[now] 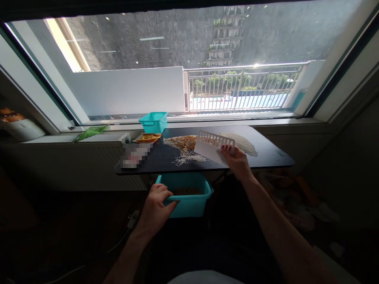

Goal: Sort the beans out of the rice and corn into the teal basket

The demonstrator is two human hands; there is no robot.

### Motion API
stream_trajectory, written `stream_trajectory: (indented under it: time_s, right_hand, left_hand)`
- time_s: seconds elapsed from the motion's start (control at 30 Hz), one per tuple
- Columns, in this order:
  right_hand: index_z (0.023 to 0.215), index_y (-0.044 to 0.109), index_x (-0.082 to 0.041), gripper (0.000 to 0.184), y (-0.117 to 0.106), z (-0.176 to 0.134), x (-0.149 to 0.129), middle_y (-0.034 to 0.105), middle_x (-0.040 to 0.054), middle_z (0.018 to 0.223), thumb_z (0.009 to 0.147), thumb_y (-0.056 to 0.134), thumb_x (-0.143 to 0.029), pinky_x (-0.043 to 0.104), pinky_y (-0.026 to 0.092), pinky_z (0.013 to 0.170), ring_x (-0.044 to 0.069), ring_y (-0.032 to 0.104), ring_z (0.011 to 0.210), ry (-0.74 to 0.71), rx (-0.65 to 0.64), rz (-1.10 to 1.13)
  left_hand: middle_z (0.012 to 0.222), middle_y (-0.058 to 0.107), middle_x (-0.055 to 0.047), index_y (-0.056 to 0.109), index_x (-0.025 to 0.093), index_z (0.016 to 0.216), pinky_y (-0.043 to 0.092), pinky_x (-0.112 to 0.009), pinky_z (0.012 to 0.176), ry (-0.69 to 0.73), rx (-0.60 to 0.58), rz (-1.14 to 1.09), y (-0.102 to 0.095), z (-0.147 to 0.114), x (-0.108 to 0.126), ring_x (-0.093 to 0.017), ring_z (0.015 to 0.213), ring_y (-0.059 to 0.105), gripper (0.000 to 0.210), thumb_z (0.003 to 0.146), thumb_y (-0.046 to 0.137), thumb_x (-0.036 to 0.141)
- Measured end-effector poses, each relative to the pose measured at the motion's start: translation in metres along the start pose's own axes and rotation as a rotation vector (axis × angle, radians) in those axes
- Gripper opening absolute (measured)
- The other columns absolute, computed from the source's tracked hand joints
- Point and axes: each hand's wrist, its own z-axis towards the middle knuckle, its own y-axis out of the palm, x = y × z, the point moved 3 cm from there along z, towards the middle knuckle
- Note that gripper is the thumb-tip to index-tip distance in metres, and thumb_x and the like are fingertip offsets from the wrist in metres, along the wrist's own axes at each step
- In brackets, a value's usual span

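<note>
One flat white panel with a row of slots along its upper edge [209,152] slants just right of the centre of the frame, its right end held in the closed grip of the right hand [237,162]. This panel stands over the black wood-grained worktop [274,157], between a spread of golden-brown kernels [185,142] on its left and a low heap of small pale grains [242,142] on its right. White grains [189,158] lie scattered near the front edge, touching the lower end of the kernels. Below, at lower centre, the left hand [158,201] has its fingers hooked over the rim of a deep turquoise plastic bin [189,207], the thumb against the outer wall; dark, grainy contents [186,191] show inside, too dim to identify. Toward the upper left of the worktop sits a smaller turquoise plastic basket [154,123], with an orange-and-yellow packet [148,137] just below it in the frame and a blurred-out item [136,155] at the left end. Farther left, a bright green cloth [92,133] lies over a white radiator [109,138] under the window.
</note>
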Motion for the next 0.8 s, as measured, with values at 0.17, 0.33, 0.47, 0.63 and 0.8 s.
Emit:
stream_trajectory:
  time_s: [0.17,0.33,0.47,0.63,0.8]
  right_hand:
    - [0.091,0.071,-0.019,0.033,0.032,-0.036,-0.003,0.075,0.0066,0.089,0.079,0.066,-0.05,0.039,0.056,0.077,0.023,0.07,0.082,-0.065,-0.099,0.017]
    - [0.101,0.073,-0.019,0.029,0.082,-0.073,-0.004,0.076,0.007,0.093,0.09,0.055,-0.038,0.036,0.057,0.078,0.024,0.071,0.088,-0.183,-0.251,-0.017]
    - [0.103,0.075,-0.025,0.024,0.094,-0.085,-0.015,0.076,0.0056,0.102,0.09,0.055,-0.025,0.037,0.054,0.088,0.024,0.069,0.097,-0.319,-0.356,-0.113]
    - [0.108,0.074,-0.026,0.036,0.078,-0.091,-0.021,0.075,0.0065,0.11,0.088,0.048,-0.011,0.038,0.053,0.091,0.024,0.066,0.102,-0.435,-0.399,-0.247]
    - [0.113,0.073,-0.025,0.036,0.057,-0.092,-0.014,0.073,0.0074,0.116,0.089,0.047,-0.014,0.041,0.053,0.093,0.025,0.064,0.104,-0.498,-0.357,-0.359]
  left_hand:
    - [0.076,0.067,-0.005,0.067,0.019,0.068,0.052,-0.041,0.082,-0.002,0.01,0.003,0.008,-0.002,-0.001,-0.029,0.096,0.058,0.009,0.075,0.073,0.017]
    - [0.073,0.067,-0.004,0.069,0.02,0.068,0.054,-0.04,0.078,0.005,0.031,0.01,0.015,-0.01,-0.008,-0.028,0.091,0.06,0.009,0.069,0.077,0.017]
    - [0.071,0.065,-0.004,0.068,0.02,0.066,0.054,-0.038,0.075,0.012,0.038,0.006,0.018,-0.014,-0.012,-0.027,0.086,0.06,0.01,0.068,0.076,0.014]
    - [0.07,0.064,-0.003,0.067,0.021,0.064,0.053,-0.037,0.073,0.002,0.034,-0.004,0.02,-0.014,-0.011,-0.026,0.084,0.059,0.011,0.07,0.075,0.017]
    - [0.068,0.062,-0.002,0.066,0.021,0.064,0.053,-0.038,0.075,-0.013,0.022,-0.008,0.02,-0.015,-0.008,-0.024,0.083,0.058,0.013,0.074,0.073,0.02]
